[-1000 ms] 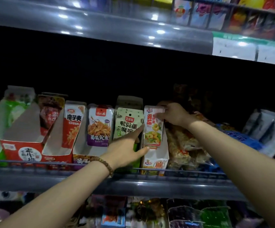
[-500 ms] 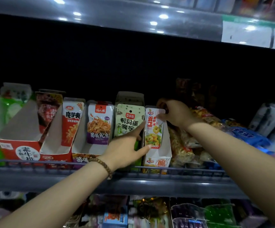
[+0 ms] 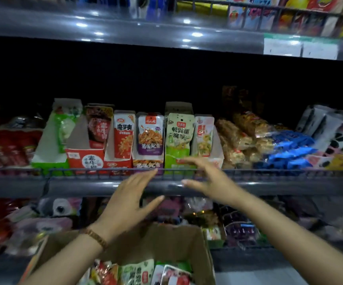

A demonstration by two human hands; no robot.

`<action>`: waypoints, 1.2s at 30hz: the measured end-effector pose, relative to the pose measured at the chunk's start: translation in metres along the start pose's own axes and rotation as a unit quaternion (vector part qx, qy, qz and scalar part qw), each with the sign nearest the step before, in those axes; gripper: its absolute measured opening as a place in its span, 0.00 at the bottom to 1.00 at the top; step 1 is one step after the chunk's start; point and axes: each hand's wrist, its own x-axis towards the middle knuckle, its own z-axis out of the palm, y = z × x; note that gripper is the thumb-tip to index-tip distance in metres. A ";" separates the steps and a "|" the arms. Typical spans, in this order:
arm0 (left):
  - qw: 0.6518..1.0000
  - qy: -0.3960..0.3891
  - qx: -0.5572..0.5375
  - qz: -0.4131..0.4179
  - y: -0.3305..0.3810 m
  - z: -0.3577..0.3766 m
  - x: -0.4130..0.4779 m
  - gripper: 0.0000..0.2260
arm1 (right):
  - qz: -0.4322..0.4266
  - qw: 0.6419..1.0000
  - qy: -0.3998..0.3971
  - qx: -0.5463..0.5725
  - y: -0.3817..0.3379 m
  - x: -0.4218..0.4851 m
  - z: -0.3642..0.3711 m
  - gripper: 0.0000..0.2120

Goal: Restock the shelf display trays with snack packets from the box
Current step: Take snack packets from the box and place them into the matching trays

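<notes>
A row of cardboard display trays stands on the middle shelf, each with upright snack packets: a red tray [image 3: 84,159], a red-and-white packet [image 3: 123,138], a purple packet [image 3: 150,134], a green-and-white packet [image 3: 179,132] and a white-and-pink packet [image 3: 204,136]. My left hand [image 3: 129,200] and my right hand [image 3: 209,179] hover in front of the shelf rail, fingers spread, holding nothing. Below them an open cardboard box [image 3: 166,239] holds several mixed snack packets [image 3: 137,272].
A wire rail [image 3: 63,173] runs along the shelf's front edge. Loose packets lie right of the trays, among them tan bags [image 3: 238,136] and blue bags [image 3: 289,153]. Red packets [image 3: 4,149] fill the left. More goods sit on the upper and lower shelves.
Both hands have let go of the white-and-pink packet and its tray and pulled back from the shelf. The view has tipped down, bringing the box into sight.
</notes>
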 end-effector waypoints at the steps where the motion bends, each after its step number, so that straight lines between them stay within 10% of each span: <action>1: 1.000 -0.006 0.003 -0.011 -0.008 0.003 -0.020 0.35 | 0.010 1.000 -0.016 0.016 -0.001 -0.011 0.019 0.25; 16: 0.971 -0.157 -0.045 -0.175 -0.069 0.090 -0.165 0.47 | 0.329 0.928 -0.174 0.036 0.090 -0.073 0.233 0.09; 28: 0.908 -0.176 -0.308 -0.222 -0.039 0.060 -0.140 0.30 | 0.149 0.961 -0.106 0.206 -0.010 -0.030 0.159 0.06; 36: 0.856 -0.035 -0.477 -0.195 -0.013 0.011 -0.106 0.12 | 0.148 0.936 -0.029 0.317 -0.062 0.008 0.100 0.03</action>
